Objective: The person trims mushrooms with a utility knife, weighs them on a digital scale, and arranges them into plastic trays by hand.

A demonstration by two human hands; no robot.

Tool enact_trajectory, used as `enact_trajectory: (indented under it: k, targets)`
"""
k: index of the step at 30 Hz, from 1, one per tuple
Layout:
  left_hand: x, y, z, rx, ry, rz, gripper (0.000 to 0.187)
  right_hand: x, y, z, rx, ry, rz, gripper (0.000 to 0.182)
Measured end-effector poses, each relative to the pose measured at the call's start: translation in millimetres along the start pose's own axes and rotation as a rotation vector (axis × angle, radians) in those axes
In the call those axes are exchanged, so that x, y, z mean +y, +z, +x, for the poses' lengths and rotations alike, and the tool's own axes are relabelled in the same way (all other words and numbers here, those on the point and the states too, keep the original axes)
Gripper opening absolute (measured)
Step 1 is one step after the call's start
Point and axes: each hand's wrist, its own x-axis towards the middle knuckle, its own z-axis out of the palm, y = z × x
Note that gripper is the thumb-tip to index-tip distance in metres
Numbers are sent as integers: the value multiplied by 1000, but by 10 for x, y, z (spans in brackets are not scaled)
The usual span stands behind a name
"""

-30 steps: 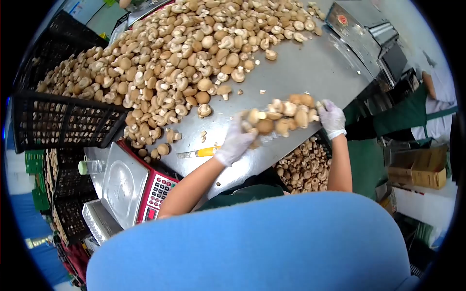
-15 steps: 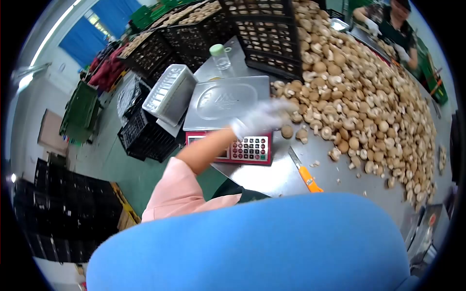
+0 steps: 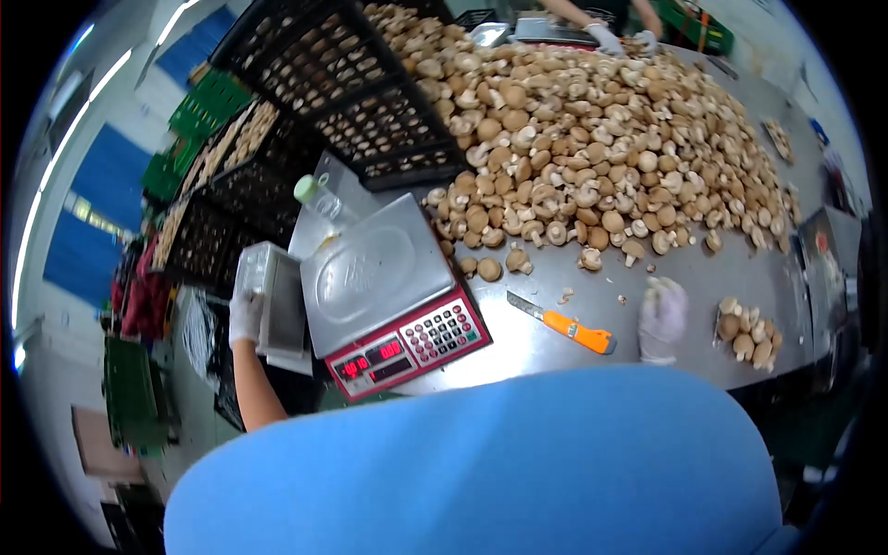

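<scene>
My left hand [image 3: 246, 314], in a white glove, is at the near side of a stack of clear plastic trays [image 3: 280, 301], its fingers wrapped on the edge. Beside the stack is a red scale [image 3: 407, 342] with a bare metal plate [image 3: 375, 273]. My right hand [image 3: 662, 319], gloved too, rests over the metal table with fingers slightly spread and nothing seen in it. Between the scale and this hand lies an orange knife [image 3: 578, 331]. A tray of mushrooms [image 3: 749, 335] sits right of my right hand.
A large mushroom heap [image 3: 601, 157] covers the table's far side. Black crates [image 3: 347, 83] stand at the back left, near a green-lidded jar [image 3: 319, 196]. Across the heap are a co-worker's gloved hands [image 3: 606, 39]. A blue surface [image 3: 481, 462] fills the bottom.
The view has turned rightward. My left arm has moved from over the scale to the tray stack. My right hand and the tray of mushrooms have come into view.
</scene>
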Motion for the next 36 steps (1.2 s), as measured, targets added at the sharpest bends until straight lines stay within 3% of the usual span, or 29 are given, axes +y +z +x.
enact_trajectory:
  k: [4,6,11,13,17,19,23,25,26,29,31,36]
  targets:
    - [-141,-13,109,-66,50,-95,21,-257,304,-71,-92,92,28,18]
    - [-581,191,285,-85,99,-186,21,-245,347,-97,-132,115,-34,15]
    - [-214,64,94,-120,-12,-207,25,-227,340,-65,-156,113,-31,14]
    - [-253,144,83,64,100,78,22,-216,335,-49,-167,105,-37,14]
    - [-214,46,112,127,180,244,17,-191,358,-89,-134,89,-10,13]
    - [-173,-2,155,311,191,236,7,-189,359,-83,-124,96,-2,13]
    - [801,-123,-230,482,311,-39,9,-236,337,-74,-125,72,-11,14]
    - [1189,122,-603,198,477,118,14,-249,359,-33,-128,78,-6,15]
    - [1372,241,-749,80,554,132,15,-266,393,6,-121,61,42,22]
    - [1682,412,-1016,-8,634,96,20,-502,441,315,-104,-43,60,42]
    - [1802,421,-1067,-22,658,75,24,-676,496,592,-110,-129,122,55]
    - [2147,291,-960,35,713,27,32,-1002,877,1418,-358,-313,-71,81]
